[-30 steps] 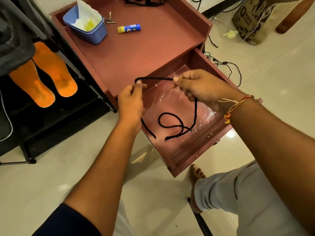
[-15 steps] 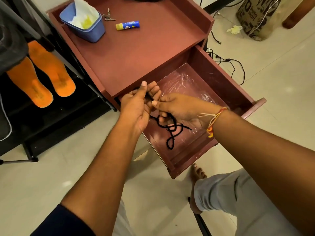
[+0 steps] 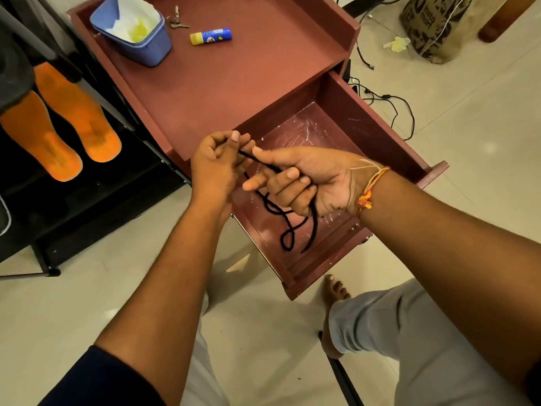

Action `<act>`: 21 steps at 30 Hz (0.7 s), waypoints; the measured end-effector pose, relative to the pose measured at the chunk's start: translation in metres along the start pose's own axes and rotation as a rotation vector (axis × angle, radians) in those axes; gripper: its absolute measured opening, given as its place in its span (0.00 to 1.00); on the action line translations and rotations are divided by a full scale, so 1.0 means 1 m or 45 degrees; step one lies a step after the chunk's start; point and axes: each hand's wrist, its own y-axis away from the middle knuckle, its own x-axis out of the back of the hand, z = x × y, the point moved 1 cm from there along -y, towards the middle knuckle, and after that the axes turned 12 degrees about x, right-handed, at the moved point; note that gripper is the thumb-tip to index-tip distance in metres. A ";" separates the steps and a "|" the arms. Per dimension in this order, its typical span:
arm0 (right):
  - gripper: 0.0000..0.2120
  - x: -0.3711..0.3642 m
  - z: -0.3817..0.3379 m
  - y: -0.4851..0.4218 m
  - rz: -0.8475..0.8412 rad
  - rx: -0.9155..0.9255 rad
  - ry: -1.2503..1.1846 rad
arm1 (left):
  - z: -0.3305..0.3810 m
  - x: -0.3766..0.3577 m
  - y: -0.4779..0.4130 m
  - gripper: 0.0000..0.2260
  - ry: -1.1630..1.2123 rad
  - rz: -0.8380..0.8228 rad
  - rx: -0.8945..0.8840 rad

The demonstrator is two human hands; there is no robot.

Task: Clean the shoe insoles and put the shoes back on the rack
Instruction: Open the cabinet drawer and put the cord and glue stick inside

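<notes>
Gripping a black shoelace (image 3: pixel 259 161) with both hands, a seated person works over the open drawer (image 3: pixel 380 136) of a reddish-brown desk (image 3: pixel 234 83). The left hand (image 3: pixel 216 168), just at nine o'clock from the right hand (image 3: pixel 307 183), pinches one end of the shoelace between its thumb and curled fingers. The fingers of the right hand are curled round the shoelace, palm up, with the thumb stretched along it toward the left hand. The rest of the shoelace hangs from the right hand and lies in loose loops on the drawer floor, at six o'clock from the hands.

Two orange insoles (image 3: pixel 58 133), the task's own pieces, lie side by side on a black rack (image 3: pixel 87 200) at nine o'clock in the frame, well apart from the hands, each with a darker stain near its wide end.

On the desk top, at twelve o'clock from the hands, stand a blue tub (image 3: pixel 152 45) holding white paper and something yellow, a small bunch of keys (image 3: pixel 177 22) and a glue stick (image 3: pixel 210 36) lying on its side. A thread bracelet (image 3: pixel 371 186) circles the right wrist. Black cables (image 3: pixel 389 104) trail over the pale tiled floor (image 3: pixel 483 112) at two o'clock, near a printed paper bag (image 3: pixel 433 24). A bare foot (image 3: pixel 333 291) rests on the floor at five o'clock from the drawer.
</notes>
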 end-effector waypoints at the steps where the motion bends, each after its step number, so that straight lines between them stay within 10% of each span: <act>1: 0.21 0.000 0.000 0.001 -0.024 0.002 -0.043 | -0.001 0.000 -0.001 0.05 0.022 0.013 0.017; 8: 0.18 -0.005 -0.002 0.005 -0.116 0.038 -0.212 | -0.003 0.004 -0.007 0.19 0.032 0.134 0.055; 17: 0.18 -0.005 -0.004 0.010 -0.187 0.119 -0.251 | -0.004 0.001 -0.010 0.07 0.005 0.214 0.063; 21: 0.16 -0.002 -0.017 0.014 -0.336 0.485 -0.459 | -0.012 -0.003 -0.003 0.03 -0.528 -0.025 -0.017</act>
